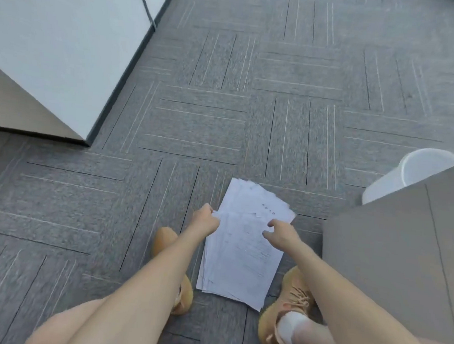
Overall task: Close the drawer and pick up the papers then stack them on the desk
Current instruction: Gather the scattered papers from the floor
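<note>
A loose sheaf of white printed papers (242, 247) lies on the grey carpet between my two feet. My left hand (204, 221) pinches the left edge of the sheets near their middle. My right hand (280, 232) rests on top of the sheets with fingers curled on the upper page. The top sheets overlap a second layer that sticks out farther from me. A grey desk corner (402, 249) stands at the right. No drawer is in view.
A white cabinet or desk panel (63, 55) fills the upper left. A white plastic bin (412, 172) stands behind the grey desk at the right. My orange shoes (289, 303) flank the papers. Grey carpet tiles (251, 107) stretch ahead.
</note>
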A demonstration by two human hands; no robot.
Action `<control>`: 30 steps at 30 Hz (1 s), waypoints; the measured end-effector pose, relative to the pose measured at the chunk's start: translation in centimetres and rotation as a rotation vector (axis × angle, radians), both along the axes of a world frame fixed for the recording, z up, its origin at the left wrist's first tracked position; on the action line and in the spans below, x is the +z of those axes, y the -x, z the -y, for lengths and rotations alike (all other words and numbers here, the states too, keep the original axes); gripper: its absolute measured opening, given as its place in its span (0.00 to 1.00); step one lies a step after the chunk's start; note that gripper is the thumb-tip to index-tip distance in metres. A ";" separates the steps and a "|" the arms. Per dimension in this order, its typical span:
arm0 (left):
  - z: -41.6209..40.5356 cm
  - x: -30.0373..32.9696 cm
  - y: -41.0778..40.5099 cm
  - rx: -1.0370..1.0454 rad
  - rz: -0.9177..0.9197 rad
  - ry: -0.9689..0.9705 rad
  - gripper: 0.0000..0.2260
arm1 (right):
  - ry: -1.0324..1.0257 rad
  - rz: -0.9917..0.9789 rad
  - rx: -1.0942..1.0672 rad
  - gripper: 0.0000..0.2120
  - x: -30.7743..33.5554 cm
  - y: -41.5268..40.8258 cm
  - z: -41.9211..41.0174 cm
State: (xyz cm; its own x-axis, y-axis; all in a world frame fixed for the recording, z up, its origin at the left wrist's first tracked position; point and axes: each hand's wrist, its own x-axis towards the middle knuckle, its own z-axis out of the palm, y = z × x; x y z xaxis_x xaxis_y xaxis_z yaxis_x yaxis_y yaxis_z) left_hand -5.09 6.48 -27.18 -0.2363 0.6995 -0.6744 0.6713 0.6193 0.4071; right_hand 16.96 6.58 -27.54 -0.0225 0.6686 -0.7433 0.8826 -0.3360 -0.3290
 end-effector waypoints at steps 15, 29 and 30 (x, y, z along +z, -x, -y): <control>0.7 -23.4 1.5 0.217 -0.120 0.320 0.24 | 0.327 0.173 -0.683 0.06 -24.5 -1.5 1.4; 0.7 -25.8 -1.6 0.271 -0.059 0.027 0.09 | -0.002 0.184 -0.720 0.21 -26.4 0.5 2.3; 0.3 -25.8 -1.6 0.287 -0.030 0.015 0.09 | -0.008 0.227 -0.720 0.22 -26.4 0.2 2.1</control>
